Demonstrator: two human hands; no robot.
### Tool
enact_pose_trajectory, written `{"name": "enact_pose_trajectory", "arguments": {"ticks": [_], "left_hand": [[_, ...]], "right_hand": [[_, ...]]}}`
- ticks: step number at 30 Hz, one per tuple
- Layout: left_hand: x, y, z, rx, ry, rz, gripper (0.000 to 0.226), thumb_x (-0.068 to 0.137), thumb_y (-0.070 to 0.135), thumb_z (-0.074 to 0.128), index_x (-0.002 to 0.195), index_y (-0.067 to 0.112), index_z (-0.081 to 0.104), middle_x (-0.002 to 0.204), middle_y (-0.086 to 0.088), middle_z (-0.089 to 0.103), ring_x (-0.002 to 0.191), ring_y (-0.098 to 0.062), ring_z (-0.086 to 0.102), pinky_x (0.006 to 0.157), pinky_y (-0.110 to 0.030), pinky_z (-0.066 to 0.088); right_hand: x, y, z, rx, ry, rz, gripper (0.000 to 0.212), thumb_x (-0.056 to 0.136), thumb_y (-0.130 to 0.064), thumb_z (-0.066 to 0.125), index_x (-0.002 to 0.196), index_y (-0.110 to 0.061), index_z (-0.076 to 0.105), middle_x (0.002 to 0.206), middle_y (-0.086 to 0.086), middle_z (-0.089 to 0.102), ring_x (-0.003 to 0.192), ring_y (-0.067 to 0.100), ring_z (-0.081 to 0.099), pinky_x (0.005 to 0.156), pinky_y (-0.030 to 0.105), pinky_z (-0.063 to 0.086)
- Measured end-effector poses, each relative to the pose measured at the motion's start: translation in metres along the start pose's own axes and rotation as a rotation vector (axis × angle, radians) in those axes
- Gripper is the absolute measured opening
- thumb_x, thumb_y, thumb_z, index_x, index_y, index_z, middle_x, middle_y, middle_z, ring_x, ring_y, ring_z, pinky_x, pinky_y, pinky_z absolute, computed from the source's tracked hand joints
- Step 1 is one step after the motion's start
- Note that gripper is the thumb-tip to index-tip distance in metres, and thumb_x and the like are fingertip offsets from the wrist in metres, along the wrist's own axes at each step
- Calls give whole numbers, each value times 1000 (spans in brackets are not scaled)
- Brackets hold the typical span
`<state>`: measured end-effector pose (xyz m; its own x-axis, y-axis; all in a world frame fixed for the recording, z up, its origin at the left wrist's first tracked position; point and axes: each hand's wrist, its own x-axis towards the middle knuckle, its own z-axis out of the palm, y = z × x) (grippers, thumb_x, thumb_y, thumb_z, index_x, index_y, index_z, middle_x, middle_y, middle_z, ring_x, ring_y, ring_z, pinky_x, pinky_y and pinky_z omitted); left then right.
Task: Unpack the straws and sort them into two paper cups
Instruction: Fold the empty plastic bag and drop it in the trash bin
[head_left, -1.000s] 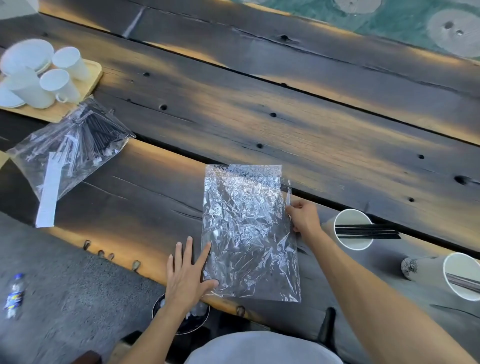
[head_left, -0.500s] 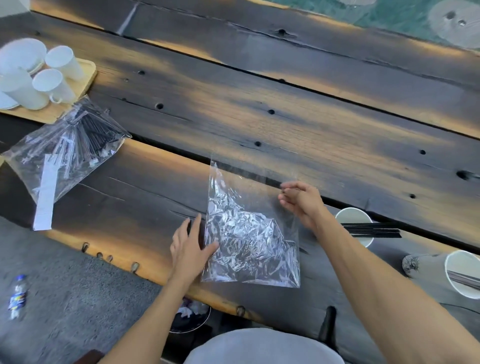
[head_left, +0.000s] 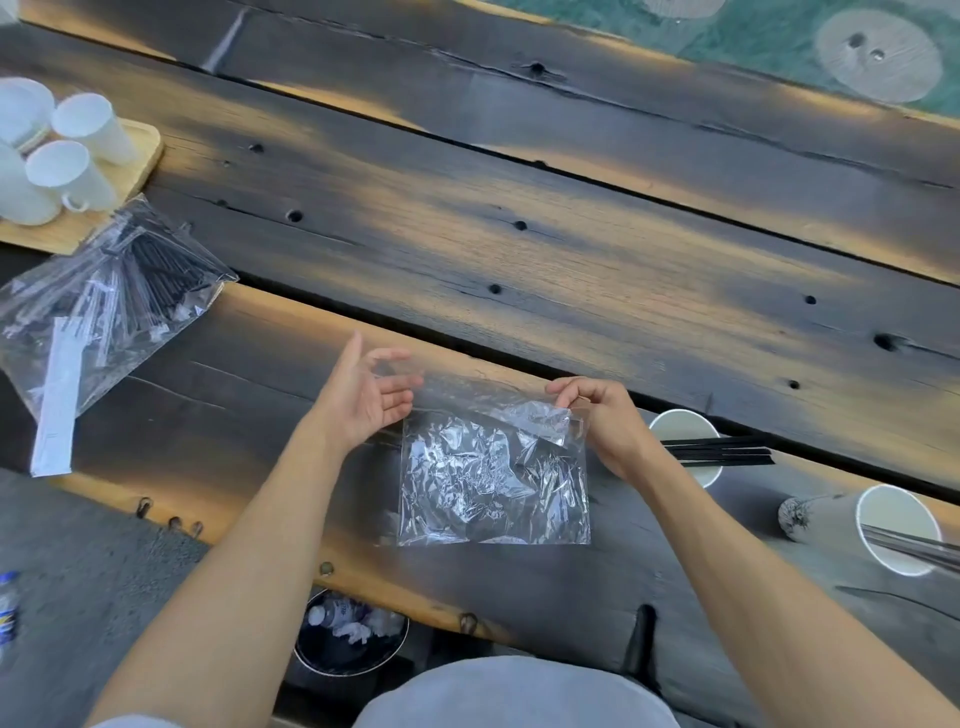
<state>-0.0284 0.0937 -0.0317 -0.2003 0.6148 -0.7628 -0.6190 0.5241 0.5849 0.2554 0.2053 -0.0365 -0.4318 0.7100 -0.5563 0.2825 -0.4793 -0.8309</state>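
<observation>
A person folds an emptied clear bag on a charred wooden table: the right hand pinches its turned-over top edge, the left hand open beside it, fingers spread. Black straws lie across a paper cup right of the bag; a second, tipped cup sits farther right. A careless right elbow could likely scatter them. A full straw bag waits well left.

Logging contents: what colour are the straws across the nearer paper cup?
Black straws, clearest in the head view.
</observation>
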Motion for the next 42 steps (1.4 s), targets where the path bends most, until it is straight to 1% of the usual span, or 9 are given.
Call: {"name": "enact_pose_trajectory", "arguments": {"ticks": [5,7,13,21,28,33,37,40,42], "left_hand": [[-11,-3,-15,83,-14,65,10,95,8,57,89,7,65,87,-11,69,65,-16,66,64,-28,57],[-17,-12,-21,147,11,108,16,90,-9,56,87,3,65,86,-12,68,65,-17,67,65,-28,59],[-34,-54,-27,238,102,155,22,83,-18,62,95,1,65,93,-13,69,80,-24,69,70,-29,59],[-50,-86,-23,354,180,178,30,81,-15,66,99,9,66,109,-9,70,85,-21,68,69,-32,52],[-56,-98,-22,264,142,170,64,80,-24,55,126,20,51,110,-10,71,58,-9,63,56,-29,44],[-53,-106,-35,198,29,113,84,73,-27,49,133,32,51,127,-2,67,59,-19,42,57,-36,35],[-53,-105,-36,259,-44,92,88,75,-28,47,139,32,46,144,6,53,58,-17,44,55,-32,36],[-53,-105,-39,309,-67,67,89,76,-29,45,143,31,43,153,9,42,78,-36,61,55,-27,43],[-52,-106,-43,278,-37,59,95,75,-30,45,149,30,39,157,9,36,98,-43,63,54,-25,47]], "right_hand": [[-14,-2,-1,175,56,75,36,84,21,39,77,5,71,130,8,55,110,34,64,65,38,60],[-24,1,-3,274,71,94,34,91,14,34,89,9,68,126,9,55,105,41,67,69,37,61],[-57,16,0,396,98,164,25,101,-19,51,121,-8,62,125,9,57,102,41,69,83,47,59],[-73,21,-7,505,75,358,63,93,-62,44,114,-4,58,105,23,70,81,36,72,74,44,58],[-71,12,-5,351,17,406,8,90,-9,59,92,-2,61,101,23,63,72,32,70,71,41,58],[-53,3,0,386,65,537,55,97,-52,44,109,-1,59,114,23,64,89,33,66,78,45,54],[-32,-6,12,-65,47,518,53,96,-40,55,113,9,63,105,23,72,75,26,68,94,47,38],[-15,4,8,-178,112,496,26,90,-3,56,102,20,62,87,27,71,62,33,71,72,46,45],[-8,9,4,-190,169,482,17,92,0,50,96,10,64,83,24,69,59,29,68,61,39,53]]}}
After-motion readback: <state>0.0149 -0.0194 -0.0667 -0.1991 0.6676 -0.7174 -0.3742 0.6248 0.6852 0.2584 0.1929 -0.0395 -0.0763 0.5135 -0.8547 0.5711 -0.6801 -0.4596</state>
